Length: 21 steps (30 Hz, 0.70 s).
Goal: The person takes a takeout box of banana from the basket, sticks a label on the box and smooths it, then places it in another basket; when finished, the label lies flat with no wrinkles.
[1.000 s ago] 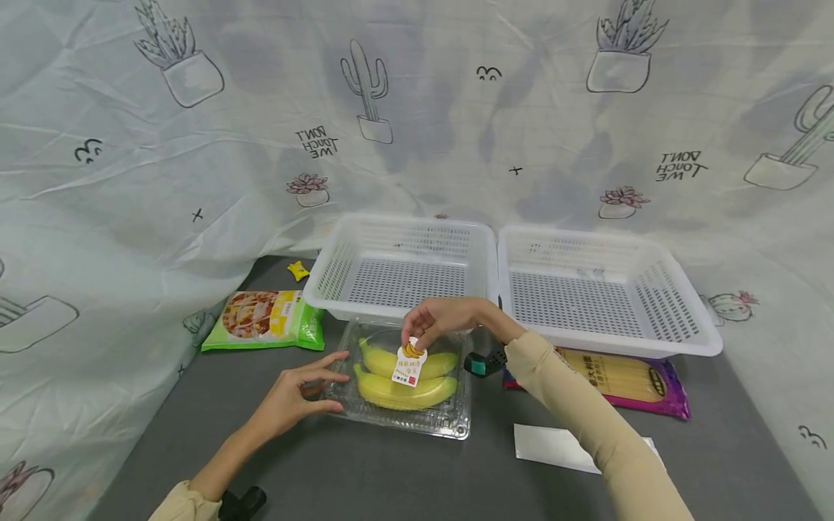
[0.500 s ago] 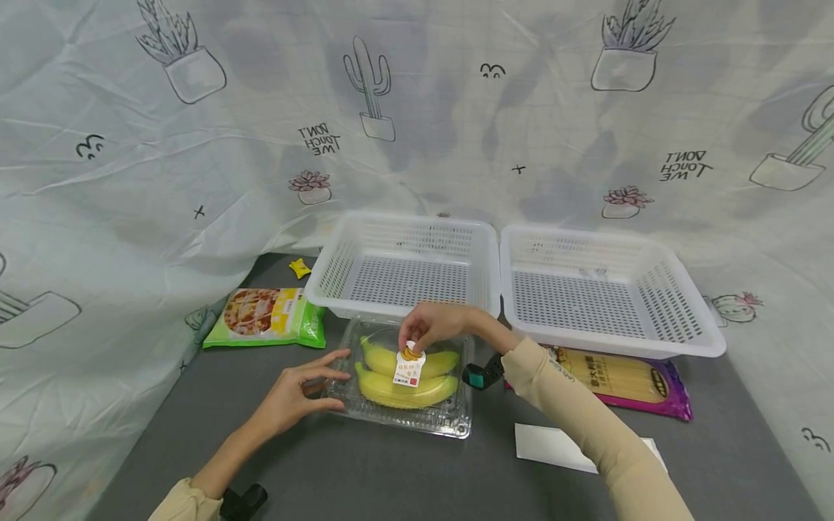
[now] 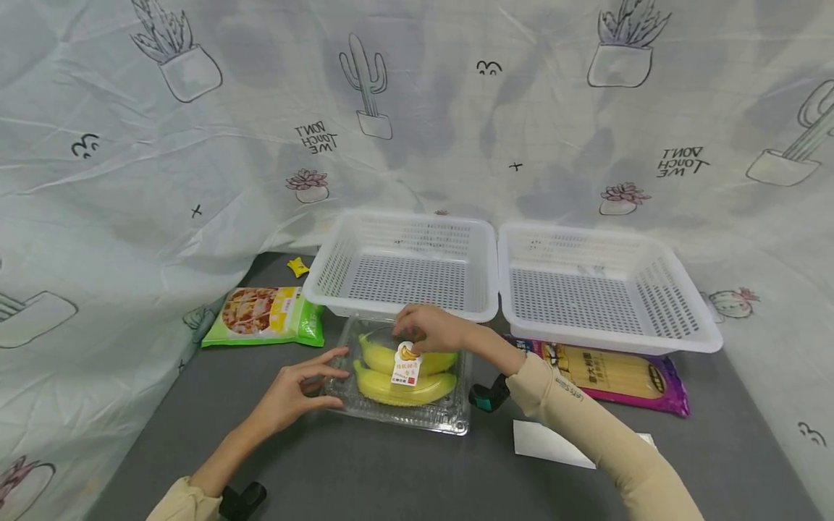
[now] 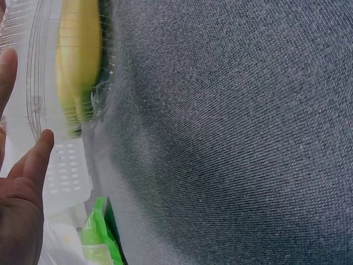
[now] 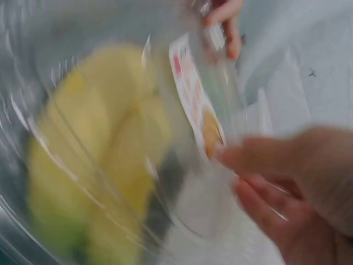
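A clear plastic clamshell box with yellow bananas inside sits on the dark table. On its lid lies a white sticker label with a banana picture at its top. My right hand is over the lid, its thumb at the label's upper edge. In the right wrist view, that thumb touches the label while the other fingers stand apart from it. With fairly straight, spread fingers my left hand rests against the box's left side. The left wrist view shows its fingertips at the clear wall.
Two white perforated baskets stand side by side behind the box. A green food bag and small yellow packet lie to the left. To the right are a noodle pack and white paper strip, partly behind my right sleeve.
My right hand has gone from pinching the label's top to only its thumb at the edge, with the fingers lifted slightly back and left. My left hand stays at the box's side.
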Tool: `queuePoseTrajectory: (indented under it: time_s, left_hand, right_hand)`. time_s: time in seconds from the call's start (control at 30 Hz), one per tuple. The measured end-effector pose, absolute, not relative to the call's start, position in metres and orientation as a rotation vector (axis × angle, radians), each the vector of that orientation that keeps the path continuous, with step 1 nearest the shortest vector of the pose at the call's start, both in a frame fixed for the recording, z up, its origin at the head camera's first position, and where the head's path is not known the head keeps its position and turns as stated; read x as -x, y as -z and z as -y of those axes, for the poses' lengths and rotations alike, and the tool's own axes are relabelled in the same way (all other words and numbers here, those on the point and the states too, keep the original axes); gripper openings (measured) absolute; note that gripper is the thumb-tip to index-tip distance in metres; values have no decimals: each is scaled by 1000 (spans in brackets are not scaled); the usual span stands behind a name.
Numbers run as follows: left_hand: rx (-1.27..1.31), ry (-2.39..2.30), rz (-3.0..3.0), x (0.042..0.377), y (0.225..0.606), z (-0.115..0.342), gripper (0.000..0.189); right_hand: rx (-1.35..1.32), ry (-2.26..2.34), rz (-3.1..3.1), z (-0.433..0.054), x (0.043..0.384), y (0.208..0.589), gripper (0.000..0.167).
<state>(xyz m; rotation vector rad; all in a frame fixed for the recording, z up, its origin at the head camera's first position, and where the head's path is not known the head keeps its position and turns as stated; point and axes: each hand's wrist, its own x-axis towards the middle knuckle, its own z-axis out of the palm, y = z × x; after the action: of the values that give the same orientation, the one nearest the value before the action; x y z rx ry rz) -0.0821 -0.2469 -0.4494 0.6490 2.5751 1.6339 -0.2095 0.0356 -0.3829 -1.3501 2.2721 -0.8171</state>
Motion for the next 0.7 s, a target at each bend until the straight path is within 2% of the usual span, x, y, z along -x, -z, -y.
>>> queuePoseTrajectory:
  time_s: [0.17,0.27,0.7]
  left_hand:
    - [-663,-1642,-2552,82,449,247,45]
    - [-668,-1625,-2584,82,449,248,45]
    - [-650,-1612,-2615,82,451,247,45]
  right_hand:
    - [1075,1376,-2162,-43,191,399,29]
    - [964,1537,-2035,-45,182,408,32]
    - [925,1566,-1874,-45,148,415,34]
